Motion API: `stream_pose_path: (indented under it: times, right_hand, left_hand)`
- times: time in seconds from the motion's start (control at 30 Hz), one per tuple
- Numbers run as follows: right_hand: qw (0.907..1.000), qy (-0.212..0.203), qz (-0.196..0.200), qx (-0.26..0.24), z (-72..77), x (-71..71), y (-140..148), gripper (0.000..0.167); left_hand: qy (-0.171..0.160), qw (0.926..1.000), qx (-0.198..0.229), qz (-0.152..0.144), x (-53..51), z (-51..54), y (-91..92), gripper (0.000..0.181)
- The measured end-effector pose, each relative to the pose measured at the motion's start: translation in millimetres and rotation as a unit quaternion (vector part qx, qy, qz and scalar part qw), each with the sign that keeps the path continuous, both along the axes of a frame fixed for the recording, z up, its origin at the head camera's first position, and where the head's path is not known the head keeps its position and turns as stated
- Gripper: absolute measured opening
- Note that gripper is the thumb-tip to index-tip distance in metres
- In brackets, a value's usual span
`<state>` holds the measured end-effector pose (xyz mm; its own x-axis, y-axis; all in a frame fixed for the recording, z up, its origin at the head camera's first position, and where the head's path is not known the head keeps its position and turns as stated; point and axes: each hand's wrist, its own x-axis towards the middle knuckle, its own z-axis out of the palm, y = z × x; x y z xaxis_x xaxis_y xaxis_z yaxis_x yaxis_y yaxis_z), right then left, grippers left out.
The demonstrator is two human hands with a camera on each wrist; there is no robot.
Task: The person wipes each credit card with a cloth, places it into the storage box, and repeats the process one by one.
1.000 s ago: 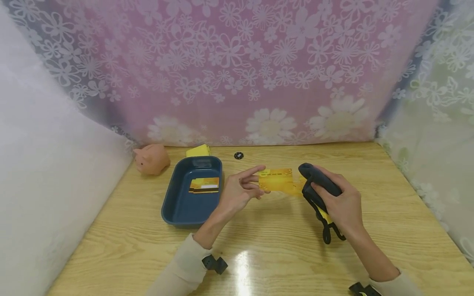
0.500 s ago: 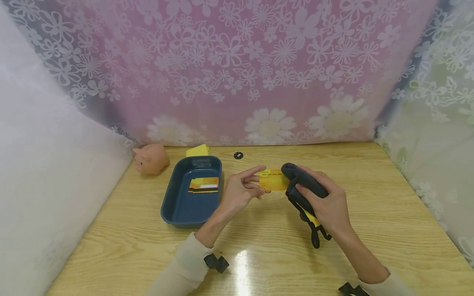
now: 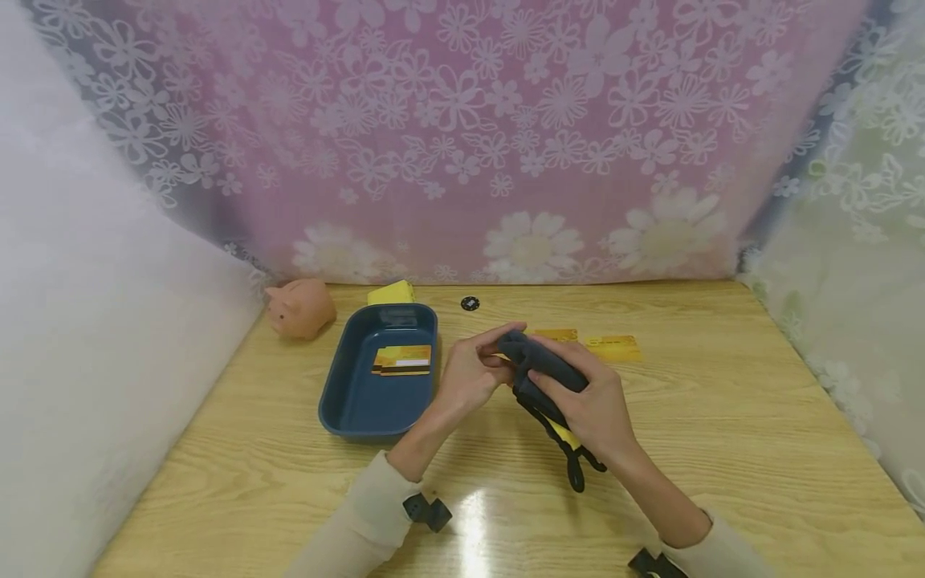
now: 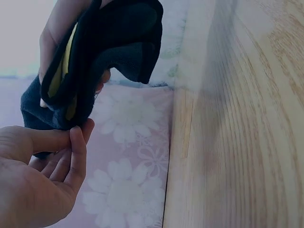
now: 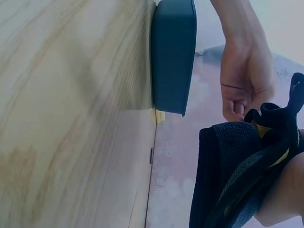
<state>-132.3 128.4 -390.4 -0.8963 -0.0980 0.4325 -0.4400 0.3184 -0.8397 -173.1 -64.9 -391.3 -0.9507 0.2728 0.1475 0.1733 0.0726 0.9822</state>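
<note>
My right hand (image 3: 596, 401) grips a dark navy cloth pouch (image 3: 538, 369) with black edging, a hanging black loop and yellow showing inside. The pouch's folded mouth end meets the fingers of my left hand (image 3: 473, 369). Between left thumb and fingers I pinch a gold bank card, now almost wholly hidden by the pouch. In the left wrist view, the left fingertips touch the lower edge of the pouch (image 4: 90, 66). Two more gold cards lie on the table behind: one partly covered card (image 3: 560, 334) and another card (image 3: 613, 348) farther right.
A blue tray (image 3: 328, 401) stands left of my left hand, with gold cards (image 3: 402, 361) inside. Behind it lies a yellow object (image 3: 392, 293). A pink piggy bank (image 3: 302, 309) and a black poker chip (image 3: 470, 303) sit near the table's back edge, before a flowered curtain.
My right hand has carried the pouch leftward over the gold card until it reaches my left fingers. The two cards on the table behind have come into view. My left hand has barely moved.
</note>
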Motion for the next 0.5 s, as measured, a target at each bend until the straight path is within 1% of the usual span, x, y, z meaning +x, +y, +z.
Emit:
stream_pose_path:
  times: [0.1,0.2,0.33,0.5]
  right_hand:
    - [0.9999,0.003,-0.009,0.011,-1.7,-0.6,0,0.05]
    - [0.9998,0.004,-0.015,0.013,-3.7,-1.7,2,0.05]
    - [0.9994,0.003,-0.028,0.017,-6.9,-4.4,11,0.049]
    - [0.998,-0.005,-0.056,0.029,-9.0,-7.3,26,0.05]
  left_hand:
    - [0.004,1.0,-0.004,-0.001,0.4,0.4,0.5,0.068]
    - [0.004,1.0,-0.005,0.002,0.7,0.2,1.2,0.065]
    - [-0.006,0.9999,-0.002,0.012,0.4,-0.6,1.5,0.062]
    - [-0.021,0.9995,0.011,0.021,0.2,-1.7,-0.3,0.064]
